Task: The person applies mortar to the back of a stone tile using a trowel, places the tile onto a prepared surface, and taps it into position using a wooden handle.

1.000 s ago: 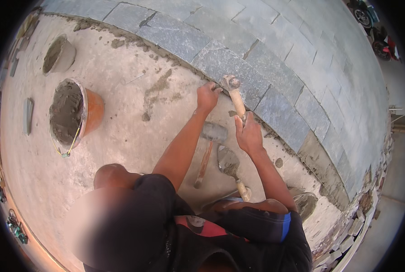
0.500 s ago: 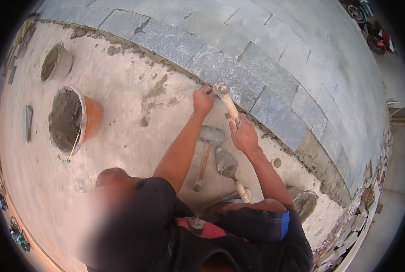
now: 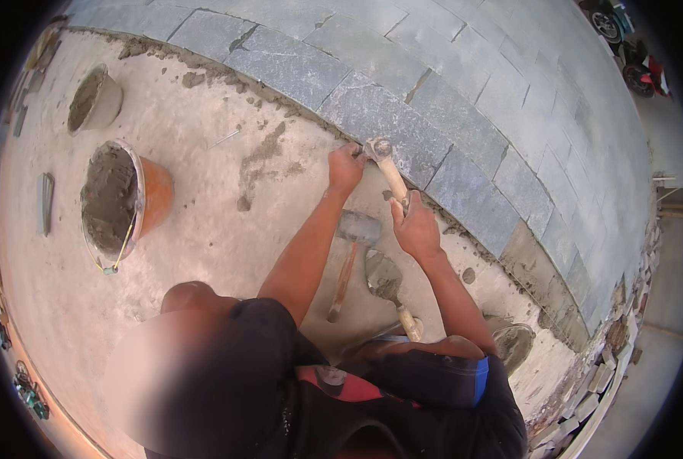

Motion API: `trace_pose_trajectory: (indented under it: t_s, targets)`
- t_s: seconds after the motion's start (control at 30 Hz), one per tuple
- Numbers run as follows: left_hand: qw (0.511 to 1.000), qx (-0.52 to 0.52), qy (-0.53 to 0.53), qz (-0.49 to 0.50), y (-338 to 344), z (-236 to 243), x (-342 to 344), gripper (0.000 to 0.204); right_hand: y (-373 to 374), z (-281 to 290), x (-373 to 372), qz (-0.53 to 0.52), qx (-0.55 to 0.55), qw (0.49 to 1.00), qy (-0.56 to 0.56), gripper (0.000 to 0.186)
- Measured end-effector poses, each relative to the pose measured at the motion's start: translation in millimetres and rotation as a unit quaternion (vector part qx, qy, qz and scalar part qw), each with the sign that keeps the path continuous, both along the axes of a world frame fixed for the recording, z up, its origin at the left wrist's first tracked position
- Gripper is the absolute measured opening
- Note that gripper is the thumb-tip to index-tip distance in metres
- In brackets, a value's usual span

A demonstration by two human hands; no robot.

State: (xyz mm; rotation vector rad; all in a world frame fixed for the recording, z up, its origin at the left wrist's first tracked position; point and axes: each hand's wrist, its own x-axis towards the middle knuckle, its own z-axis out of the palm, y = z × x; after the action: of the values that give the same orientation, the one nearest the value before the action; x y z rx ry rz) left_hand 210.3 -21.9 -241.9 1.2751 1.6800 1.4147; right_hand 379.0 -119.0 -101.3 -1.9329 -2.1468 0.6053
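My right hand [image 3: 418, 228] is wrapped round the pale wooden handle of a hammer [image 3: 390, 176]. The hammer's head is at the edge of a grey stone slab [image 3: 383, 122], close beside my left hand [image 3: 346, 167]. That left hand is closed in a pinch at the slab's edge; a small dark bit shows at its fingertips, too hidden to name. Between my forearms a mallet [image 3: 359, 227] with a grey head and reddish handle lies on the floor. Next to it rests a trowel [image 3: 384, 275], its blade smeared with mortar.
To the left stand an orange bucket [image 3: 156, 197] of wet mortar and a smaller grey bucket [image 3: 106, 107]. Thin offcuts [image 3: 45, 203] lie farther left. A bowl-like container [image 3: 514, 346] is by my right elbow. Broken stone pieces [image 3: 603, 375] line the right edge; motorbikes [image 3: 638, 79] stand far right.
The view has shifted very slightly. Both hands and the hammer stay at about the same place on the slab's edge.
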Motion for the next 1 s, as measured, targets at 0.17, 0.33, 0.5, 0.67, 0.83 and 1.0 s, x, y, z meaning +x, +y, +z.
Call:
trace_pose_trajectory:
  t_s: [0.17, 0.33, 0.5, 0.67, 0.83, 1.0]
  targets:
    - [1.000, 0.005, -0.010, -0.010, -3.8, -10.8, -3.9, 0.014, 2.7, 23.7, -1.7, 0.018, 0.010, 0.995, 0.093, 0.044]
    - [1.000, -0.019, 0.003, -0.003, -4.0, -5.0, -6.8, 0.013, -13.9, 48.0, -15.9, 0.015, 0.123, 0.966, 0.226, 0.041]
    - [0.999, 0.032, -0.011, 0.012, 1.2, -3.5, -0.8, 0.017, 1.1, -10.3, 1.3, 0.009, 0.028, 1.000, -0.001, 0.042]
    - [1.000, -0.006, 0.004, -0.008, 11.5, 3.1, -10.7, 0.019, 12.4, 22.1, -0.7, -0.005, 0.030, 0.992, 0.125, 0.043]
    - [1.000, -0.031, -0.003, -0.001, -0.8, -2.5, -3.4, 0.020, -13.0, 37.0, -12.6, 0.033, 0.162, 0.969, 0.185, 0.045]
    - [1.000, -0.001, -0.018, 0.006, 2.0, -9.0, 2.5, 0.022, 7.9, -23.7, 6.7, 0.013, 0.037, 0.999, -0.018, 0.048]
